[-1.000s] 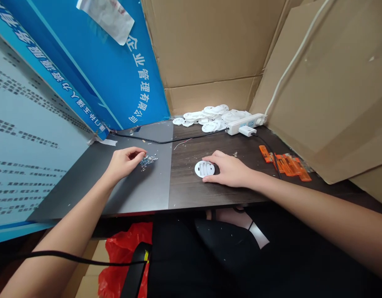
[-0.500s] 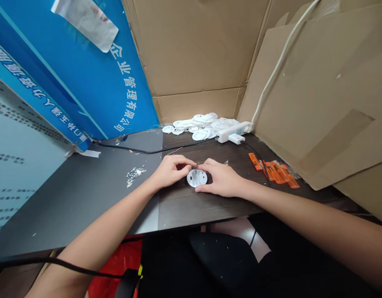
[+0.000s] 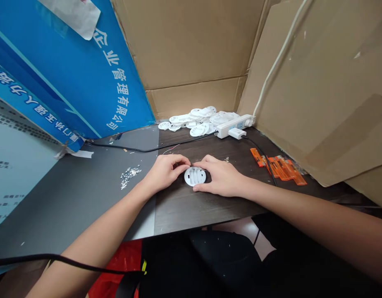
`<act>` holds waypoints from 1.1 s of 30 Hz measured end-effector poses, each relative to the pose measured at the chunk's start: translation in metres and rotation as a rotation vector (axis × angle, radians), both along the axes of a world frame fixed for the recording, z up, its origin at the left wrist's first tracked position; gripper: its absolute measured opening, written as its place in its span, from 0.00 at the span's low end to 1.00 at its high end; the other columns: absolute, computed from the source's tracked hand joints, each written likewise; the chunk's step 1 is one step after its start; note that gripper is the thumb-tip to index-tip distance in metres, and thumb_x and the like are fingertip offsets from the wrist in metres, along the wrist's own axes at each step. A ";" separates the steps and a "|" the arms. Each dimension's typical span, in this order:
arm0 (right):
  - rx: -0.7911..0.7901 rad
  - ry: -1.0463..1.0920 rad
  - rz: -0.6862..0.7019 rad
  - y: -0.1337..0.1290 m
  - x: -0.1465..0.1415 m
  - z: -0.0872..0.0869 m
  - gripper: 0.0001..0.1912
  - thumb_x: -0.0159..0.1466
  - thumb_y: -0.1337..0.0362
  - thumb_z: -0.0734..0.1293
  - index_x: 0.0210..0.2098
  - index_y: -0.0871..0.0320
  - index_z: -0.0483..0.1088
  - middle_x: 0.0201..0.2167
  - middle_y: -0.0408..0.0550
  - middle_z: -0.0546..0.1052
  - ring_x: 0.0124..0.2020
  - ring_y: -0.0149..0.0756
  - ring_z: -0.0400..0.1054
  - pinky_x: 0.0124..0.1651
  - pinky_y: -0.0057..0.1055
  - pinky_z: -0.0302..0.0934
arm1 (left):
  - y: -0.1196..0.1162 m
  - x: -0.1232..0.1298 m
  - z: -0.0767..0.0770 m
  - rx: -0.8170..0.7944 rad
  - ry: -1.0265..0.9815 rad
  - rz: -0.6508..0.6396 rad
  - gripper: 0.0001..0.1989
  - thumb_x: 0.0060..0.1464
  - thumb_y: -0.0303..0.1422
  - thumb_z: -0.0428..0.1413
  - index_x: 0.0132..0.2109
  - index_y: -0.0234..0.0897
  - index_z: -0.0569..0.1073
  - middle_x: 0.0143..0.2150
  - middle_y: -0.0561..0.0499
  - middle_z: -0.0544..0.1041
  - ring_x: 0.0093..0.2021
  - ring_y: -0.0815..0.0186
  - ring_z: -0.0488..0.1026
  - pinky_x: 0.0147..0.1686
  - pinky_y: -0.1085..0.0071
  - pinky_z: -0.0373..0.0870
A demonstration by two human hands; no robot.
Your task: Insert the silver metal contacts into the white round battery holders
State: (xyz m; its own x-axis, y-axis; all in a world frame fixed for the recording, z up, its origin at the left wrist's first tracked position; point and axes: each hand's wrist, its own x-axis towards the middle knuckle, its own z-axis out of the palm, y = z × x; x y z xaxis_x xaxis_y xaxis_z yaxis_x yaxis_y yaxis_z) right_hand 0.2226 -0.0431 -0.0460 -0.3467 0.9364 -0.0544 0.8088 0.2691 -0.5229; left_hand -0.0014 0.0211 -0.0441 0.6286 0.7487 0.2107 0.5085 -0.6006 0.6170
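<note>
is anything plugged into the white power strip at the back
Yes, a white plug sits in the power strip, with a black cable running from it.

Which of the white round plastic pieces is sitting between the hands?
The lone white disc with slots facing up, between the left hand and right hand; the others lie heaped by the power strip.

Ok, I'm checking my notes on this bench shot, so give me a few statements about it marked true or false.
1. Both hands touch the round white part. True: the left hand and right hand meet at it.
2. The pile of small metal bits lies right of the right hand. False: it lies left of the left hand.
3. The orange pieces lie by the cardboard wall. True.
4. The power strip sits at the desk's near edge. False: it sits at the back, beside the heap of white discs.
</note>
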 end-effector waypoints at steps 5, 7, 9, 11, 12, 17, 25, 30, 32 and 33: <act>-0.010 0.000 0.001 0.000 0.000 0.001 0.35 0.59 0.44 0.75 0.64 0.45 0.70 0.55 0.49 0.71 0.52 0.49 0.72 0.51 0.44 0.65 | 0.001 0.005 -0.005 -0.118 -0.027 0.012 0.13 0.61 0.40 0.57 0.42 0.36 0.82 0.47 0.49 0.81 0.44 0.66 0.78 0.42 0.72 0.71; -0.009 0.005 0.001 0.001 0.000 0.000 0.35 0.59 0.44 0.75 0.63 0.45 0.70 0.55 0.49 0.71 0.52 0.48 0.72 0.51 0.44 0.65 | 0.001 0.006 -0.005 -0.095 0.005 0.015 0.13 0.62 0.39 0.56 0.42 0.37 0.83 0.45 0.49 0.82 0.42 0.67 0.77 0.41 0.72 0.70; -0.002 0.008 0.000 0.001 0.000 0.000 0.35 0.59 0.44 0.75 0.63 0.46 0.71 0.55 0.50 0.72 0.52 0.48 0.73 0.51 0.43 0.64 | 0.000 0.006 -0.004 -0.057 0.035 0.015 0.13 0.62 0.37 0.56 0.41 0.37 0.83 0.43 0.49 0.82 0.40 0.68 0.77 0.38 0.73 0.68; 0.004 0.008 -0.001 0.001 0.000 -0.001 0.35 0.59 0.44 0.75 0.62 0.46 0.71 0.55 0.50 0.72 0.52 0.49 0.73 0.51 0.43 0.65 | -0.001 0.007 -0.002 -0.030 0.056 0.009 0.12 0.61 0.35 0.55 0.40 0.37 0.83 0.42 0.50 0.82 0.38 0.69 0.76 0.36 0.74 0.67; 0.006 0.006 -0.003 0.001 0.000 -0.001 0.35 0.59 0.44 0.75 0.62 0.46 0.71 0.55 0.50 0.72 0.52 0.49 0.73 0.51 0.43 0.65 | -0.002 0.007 -0.001 -0.020 0.065 0.007 0.11 0.61 0.35 0.56 0.40 0.37 0.83 0.41 0.50 0.81 0.37 0.70 0.76 0.36 0.74 0.67; 0.008 0.009 0.001 0.000 -0.001 -0.002 0.33 0.59 0.43 0.74 0.61 0.46 0.72 0.56 0.50 0.72 0.52 0.49 0.73 0.51 0.43 0.65 | -0.006 0.011 -0.004 0.108 0.093 -0.003 0.08 0.59 0.30 0.57 0.38 0.35 0.82 0.40 0.51 0.81 0.35 0.71 0.75 0.38 0.74 0.70; 0.003 -0.002 -0.012 -0.001 -0.001 0.003 0.34 0.60 0.43 0.75 0.62 0.48 0.72 0.56 0.50 0.72 0.53 0.49 0.72 0.51 0.42 0.64 | -0.007 0.010 -0.011 0.224 0.088 -0.072 0.11 0.66 0.33 0.55 0.41 0.35 0.82 0.45 0.48 0.81 0.43 0.67 0.79 0.47 0.71 0.75; 0.003 0.012 -0.021 0.000 0.000 0.001 0.33 0.59 0.42 0.75 0.60 0.47 0.73 0.53 0.48 0.73 0.51 0.46 0.73 0.47 0.39 0.64 | -0.012 0.001 0.005 0.272 0.267 -0.247 0.16 0.68 0.33 0.49 0.52 0.35 0.80 0.56 0.46 0.77 0.53 0.62 0.77 0.56 0.66 0.73; 0.001 0.023 -0.023 0.002 0.001 -0.001 0.34 0.58 0.42 0.75 0.59 0.47 0.74 0.52 0.47 0.73 0.51 0.46 0.73 0.47 0.38 0.63 | -0.016 -0.001 0.013 0.267 0.334 -0.311 0.16 0.66 0.33 0.50 0.52 0.34 0.80 0.57 0.44 0.76 0.52 0.61 0.76 0.56 0.63 0.72; -0.003 0.026 -0.024 0.002 0.001 -0.001 0.34 0.57 0.42 0.76 0.59 0.47 0.74 0.51 0.47 0.73 0.51 0.46 0.72 0.47 0.38 0.63 | -0.017 -0.001 0.017 0.263 0.363 -0.332 0.15 0.65 0.32 0.51 0.51 0.34 0.79 0.57 0.44 0.76 0.50 0.61 0.75 0.56 0.62 0.72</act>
